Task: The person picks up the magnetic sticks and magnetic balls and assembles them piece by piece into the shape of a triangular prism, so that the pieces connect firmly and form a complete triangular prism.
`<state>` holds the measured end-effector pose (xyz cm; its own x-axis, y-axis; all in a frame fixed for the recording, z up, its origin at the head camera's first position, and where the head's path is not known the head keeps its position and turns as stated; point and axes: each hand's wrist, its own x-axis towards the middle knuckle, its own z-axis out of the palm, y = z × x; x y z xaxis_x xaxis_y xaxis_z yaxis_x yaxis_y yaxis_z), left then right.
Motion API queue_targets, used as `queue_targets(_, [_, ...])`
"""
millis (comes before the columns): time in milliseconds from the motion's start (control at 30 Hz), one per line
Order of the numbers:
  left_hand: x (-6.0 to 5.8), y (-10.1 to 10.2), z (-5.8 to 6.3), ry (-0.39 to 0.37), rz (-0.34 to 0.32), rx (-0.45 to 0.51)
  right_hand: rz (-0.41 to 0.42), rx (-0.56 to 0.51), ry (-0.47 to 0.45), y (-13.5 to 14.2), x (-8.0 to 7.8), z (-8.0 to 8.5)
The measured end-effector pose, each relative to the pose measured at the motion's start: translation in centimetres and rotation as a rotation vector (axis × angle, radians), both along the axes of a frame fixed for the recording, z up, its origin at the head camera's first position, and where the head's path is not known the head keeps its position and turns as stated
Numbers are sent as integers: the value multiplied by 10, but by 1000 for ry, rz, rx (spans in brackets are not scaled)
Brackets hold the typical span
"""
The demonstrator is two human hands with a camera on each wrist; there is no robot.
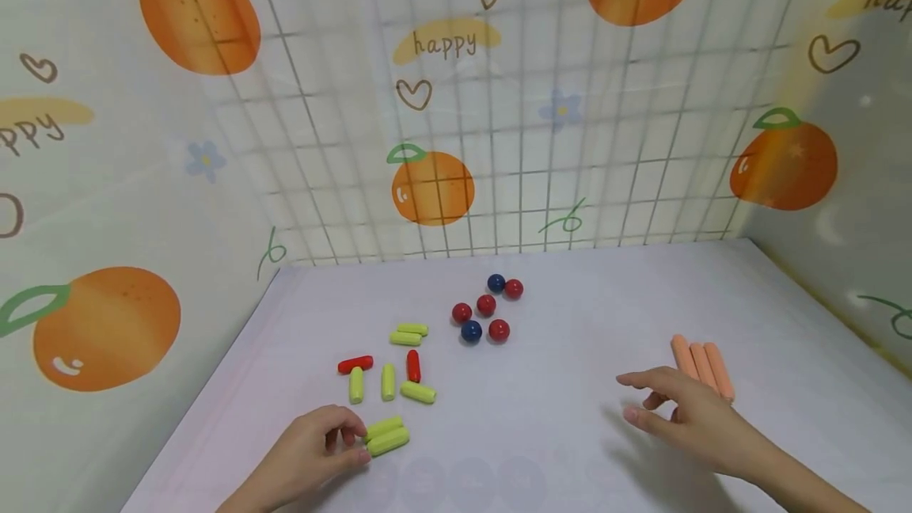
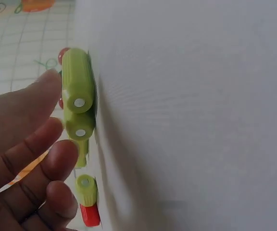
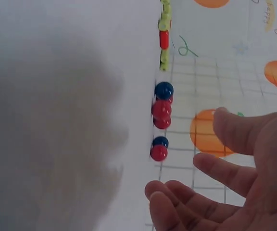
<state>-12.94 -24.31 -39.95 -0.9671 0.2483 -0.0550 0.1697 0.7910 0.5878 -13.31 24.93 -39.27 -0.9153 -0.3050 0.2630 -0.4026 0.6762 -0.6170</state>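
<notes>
My left hand (image 1: 313, 446) is at the near left, its thumb and fingertips right at the left ends of two yellow-green rods (image 1: 388, 440) lying side by side. In the left wrist view these ribbed rods (image 2: 78, 82) show pale round end faces, and the thumb (image 2: 47, 89) overlaps the upper one's edge. More yellow-green rods (image 1: 388, 382) and two short red rods (image 1: 413, 366) lie just beyond. On the right, my right hand (image 1: 694, 422) hovers over the table with loosely bent fingers and nothing in them. Three peach-coloured rods (image 1: 701, 366) lie behind it, partly covered.
Several red balls (image 1: 486, 305) and two dark blue balls (image 1: 471, 332) sit grouped near the middle back of the white table (image 1: 570, 291). Curtain-like walls (image 1: 342, 125) printed with oranges and a grid rise along the back and both sides.
</notes>
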Motion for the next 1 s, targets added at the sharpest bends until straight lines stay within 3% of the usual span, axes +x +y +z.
queue_targets(300, [-3, 2, -3, 28, -22, -76, 86, 16, -8, -33, -16, 1])
queue_targets(433, [-5, 5, -3, 66, -37, -65, 102, 17, -49, -50, -35, 3])
queue_targets(700, [-8, 9, -5, 72, -76, -58, 23, -28, -226, -86, -77, 2])
queue_targets(1000, [-6, 10, -2, 61, -69, -49, -3, -40, -267, -113, -118, -5])
